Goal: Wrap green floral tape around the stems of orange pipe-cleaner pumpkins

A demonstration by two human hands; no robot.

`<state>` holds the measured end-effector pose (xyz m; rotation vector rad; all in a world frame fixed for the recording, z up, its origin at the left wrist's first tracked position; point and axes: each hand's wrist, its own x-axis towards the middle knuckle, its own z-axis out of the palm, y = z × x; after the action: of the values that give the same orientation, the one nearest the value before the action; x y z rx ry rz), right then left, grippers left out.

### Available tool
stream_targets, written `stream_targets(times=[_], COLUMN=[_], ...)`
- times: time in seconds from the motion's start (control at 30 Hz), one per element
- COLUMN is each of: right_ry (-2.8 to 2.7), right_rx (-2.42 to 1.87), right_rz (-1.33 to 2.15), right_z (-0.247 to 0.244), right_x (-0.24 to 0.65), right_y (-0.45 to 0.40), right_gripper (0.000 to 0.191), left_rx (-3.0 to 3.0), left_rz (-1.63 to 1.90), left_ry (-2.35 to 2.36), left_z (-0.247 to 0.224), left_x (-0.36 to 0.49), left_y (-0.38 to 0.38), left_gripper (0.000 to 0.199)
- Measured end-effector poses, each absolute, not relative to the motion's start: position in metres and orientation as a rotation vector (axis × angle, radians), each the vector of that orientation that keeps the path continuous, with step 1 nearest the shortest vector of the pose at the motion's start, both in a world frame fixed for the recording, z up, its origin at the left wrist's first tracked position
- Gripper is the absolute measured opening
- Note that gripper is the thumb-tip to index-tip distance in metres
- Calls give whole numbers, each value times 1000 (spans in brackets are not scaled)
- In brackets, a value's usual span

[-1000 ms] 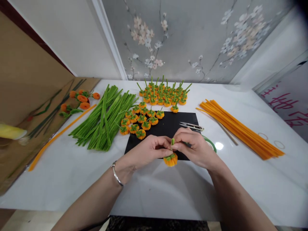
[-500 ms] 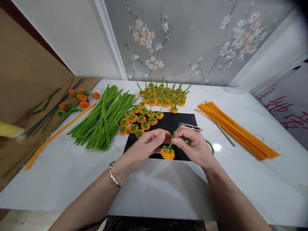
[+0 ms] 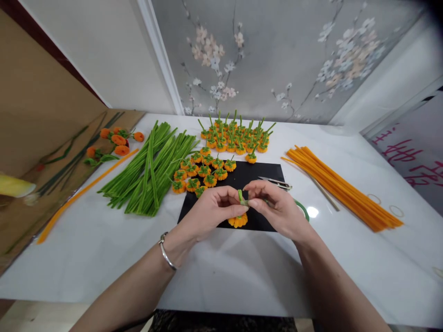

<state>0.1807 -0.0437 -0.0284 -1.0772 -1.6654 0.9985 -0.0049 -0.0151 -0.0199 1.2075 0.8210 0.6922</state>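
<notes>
A small orange pumpkin [image 3: 238,221] with a green stem hangs over the front of a black mat [image 3: 263,173]. My left hand [image 3: 216,207] is closed on the pumpkin's stem, its thumb and fingers pinched just above the orange body. Right beside it, my right hand [image 3: 275,205] pinches a thin, pale strip at the stem; what the strip is cannot be made out. Behind the right hand, small scissors [image 3: 276,182] lie on the mat, and a green ring [image 3: 302,210] is partly hidden by that hand.
Several orange pumpkins [image 3: 209,180] sit left on the mat, with more upright-stemmed ones [image 3: 238,138] behind. Green stems [image 3: 152,173] lie left, orange stems [image 3: 342,189] and a thin stick [image 3: 323,193] right. Orange flowers [image 3: 121,150] and one orange stem [image 3: 86,193] are far left.
The pumpkin has shifted slightly left and its stem is now in my left hand's pinch. My right hand has moved off the stem top to the pale strip.
</notes>
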Motion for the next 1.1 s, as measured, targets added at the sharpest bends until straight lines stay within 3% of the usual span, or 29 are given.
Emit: stream_targets(times=[0.47,0.73,0.83,1.1], right_ry=[-1648,-1525,-1423,-1404], right_rx=[-1074,-985,-961,-1041], right_rz=[991,1327,1407,1251], right_z=[-23,-18,-19,-22], right_x=[180,178,175,171], right_y=[-50,-48,-46,-45], right_gripper=[18,27,22,21], left_rx=[964,1058,1134,1202], left_rz=[565,510,466,555], left_ry=[778,767,755,723], left_z=[-17,-15,-15,-16], left_x=[-8,-7,-7,-6], left_y=[-13,-14,-14,-14], left_gripper=[13,22,22,33])
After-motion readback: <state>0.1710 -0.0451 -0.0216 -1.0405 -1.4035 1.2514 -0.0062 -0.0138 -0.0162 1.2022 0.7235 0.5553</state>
